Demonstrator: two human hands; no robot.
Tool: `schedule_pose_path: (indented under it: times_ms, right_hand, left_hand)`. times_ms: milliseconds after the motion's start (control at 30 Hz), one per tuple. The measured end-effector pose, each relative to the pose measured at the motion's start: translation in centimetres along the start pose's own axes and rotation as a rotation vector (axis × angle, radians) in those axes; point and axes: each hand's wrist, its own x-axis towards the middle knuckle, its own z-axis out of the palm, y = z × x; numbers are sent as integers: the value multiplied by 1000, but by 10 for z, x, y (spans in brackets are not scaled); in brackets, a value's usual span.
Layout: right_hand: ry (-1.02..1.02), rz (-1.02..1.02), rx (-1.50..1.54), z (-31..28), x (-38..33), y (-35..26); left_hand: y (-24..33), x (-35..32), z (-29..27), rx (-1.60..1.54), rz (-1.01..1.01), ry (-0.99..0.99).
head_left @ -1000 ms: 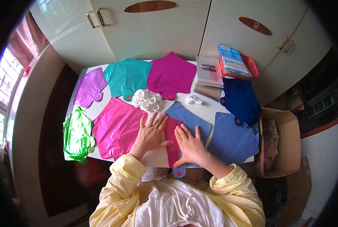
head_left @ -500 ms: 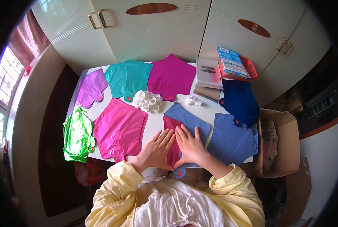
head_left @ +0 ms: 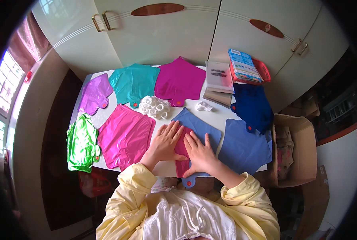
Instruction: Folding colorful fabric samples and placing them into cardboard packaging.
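In front of me a dusty-blue fabric-like piece (head_left: 209,132) lies flat, with a crimson strip (head_left: 182,169) over its left part. My left hand (head_left: 167,142) is spread flat over the strip's left edge, thumb stretched to the right. Palm down, my right hand (head_left: 202,155) presses on the strip and the blue piece, fingers stretched out. Neither hand grips anything. A rounded blue tab with a red dot (head_left: 189,182) sticks out past the table's near edge. How the strip and blue piece join is hidden under my hands.
Left lie shiny pink (head_left: 125,136), green (head_left: 81,142) and lilac (head_left: 94,94) pieces; teal (head_left: 135,82) and magenta (head_left: 180,82) behind; blue (head_left: 245,144) and navy (head_left: 253,106) right. White rings (head_left: 154,107) are heaped mid-table. A red basket (head_left: 262,71) and cardboard box (head_left: 304,160) stand right.
My left hand has shifted a little up and left, apart from my right hand, uncovering more of the crimson strip. The right hand stays nearly in place.
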Motion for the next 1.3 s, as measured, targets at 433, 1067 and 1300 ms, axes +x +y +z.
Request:
schedule_pose_path:
  times_ms: [433, 1067, 1300]
  right_hand:
    - [354, 366, 327, 7, 12, 73]
    - [189, 476, 1230, 5, 16, 99]
    - [220, 544, 540, -4, 20, 90]
  left_hand:
    - [9, 1, -10, 88, 11, -155]
    - [13, 1, -11, 78, 32, -160]
    - [13, 0, -10, 76, 5, -156]
